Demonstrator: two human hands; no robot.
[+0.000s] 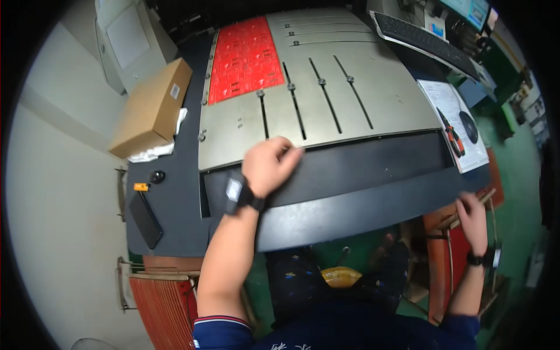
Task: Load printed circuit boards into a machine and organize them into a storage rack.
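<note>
A red circuit board panel [245, 58] lies flat at the far left corner of a grey metal fixture plate [402, 111], which has long slots and small round studs. My left hand [269, 166] is at the plate's front edge, fingers curled and thumb to the right. Its fingertips are turned down, so anything in them is hidden. Off to the right and lower, my right hand [472, 221] reaches to a rack [440, 256] with red panels beside my leg. The fingers there are bent over its top, and what they grip cannot be made out.
On the left stand a cardboard box [154, 108], a black flat device [144, 220] and a small orange item [141, 186]. Pliers [452, 134] and a mouse [468, 127] lie on papers at right, below a keyboard [426, 44]. Another rack [160, 309] of red panels stands lower left.
</note>
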